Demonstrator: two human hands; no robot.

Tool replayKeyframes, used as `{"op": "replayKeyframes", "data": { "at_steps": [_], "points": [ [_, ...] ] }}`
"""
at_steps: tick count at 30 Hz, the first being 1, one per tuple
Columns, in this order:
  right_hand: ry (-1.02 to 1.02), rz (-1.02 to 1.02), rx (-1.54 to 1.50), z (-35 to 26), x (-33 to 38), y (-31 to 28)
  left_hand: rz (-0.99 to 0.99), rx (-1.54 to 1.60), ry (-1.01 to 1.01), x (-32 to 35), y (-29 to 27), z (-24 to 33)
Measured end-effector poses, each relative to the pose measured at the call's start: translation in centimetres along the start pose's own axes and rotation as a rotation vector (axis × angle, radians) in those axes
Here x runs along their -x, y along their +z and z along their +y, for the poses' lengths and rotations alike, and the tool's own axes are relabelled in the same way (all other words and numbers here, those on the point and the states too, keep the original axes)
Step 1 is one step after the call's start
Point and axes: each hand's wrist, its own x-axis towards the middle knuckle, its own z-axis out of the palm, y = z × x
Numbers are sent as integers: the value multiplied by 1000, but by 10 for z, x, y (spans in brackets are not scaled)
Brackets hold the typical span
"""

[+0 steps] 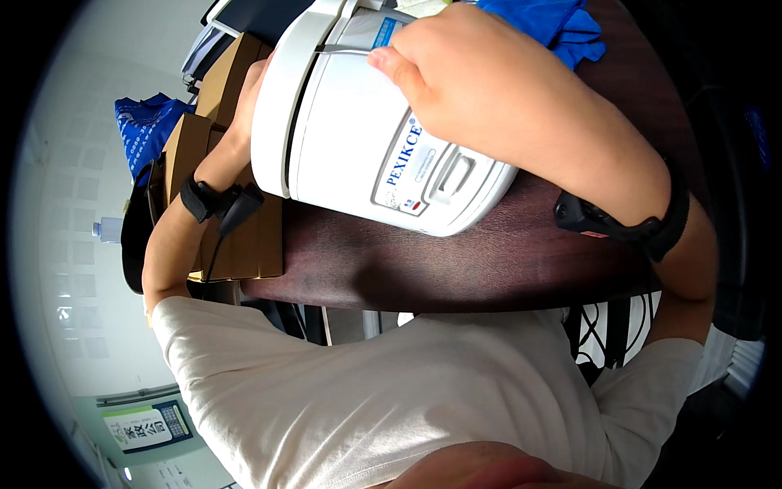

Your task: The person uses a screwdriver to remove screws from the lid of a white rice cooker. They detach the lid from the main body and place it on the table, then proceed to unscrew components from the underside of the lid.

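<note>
R hand (448,61) pinches a thin metal strip (342,50) beside the lid (273,122) of a tilted white appliance (334,138), upper ctr of frame, L hand (249,94) partly hidden, grip unclear, risking scratches if the strip skids or a roll if the hold's loose.

Left hand (249,96) (mostly) behind appliance (338,147)

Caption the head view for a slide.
Left hand partly hidden by a white appliance, right hand across it, at a dark table.
</note>
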Motion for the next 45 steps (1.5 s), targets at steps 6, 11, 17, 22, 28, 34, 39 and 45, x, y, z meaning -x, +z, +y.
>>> {"op": "replayKeyframes", "data": {
  "at_steps": [6, 11, 17, 22, 28, 34, 39, 45],
  "points": [
    [-239, -86, 63, 12, 0, -17, 3, -46, -15, 1, -7, -8],
    [-280, 20, 176, 11, 5, -8, 23, -26, -23, 0, 2, 7],
    [-122, 74, 104, 5, 6, -3, 8, -107, -35, -1, -4, 9],
    [203, 100, -302, 0, 4, 4, 27, -118, 64, 6, 9, 30],
    [229, 71, -349, -3, 5, 2, 26, -46, -70, 2, -3, 2],
    [175, 98, -297, -8, 6, 1, 22, 115, -167, -1, -12, -26],
    [240, 15, -287, -7, 2, -3, 23, 1, 40, 10, 3, -7],
    [58, 114, -130, -10, 4, 5, 39, 39, 29, 17, 4, -9]
  ]
}}
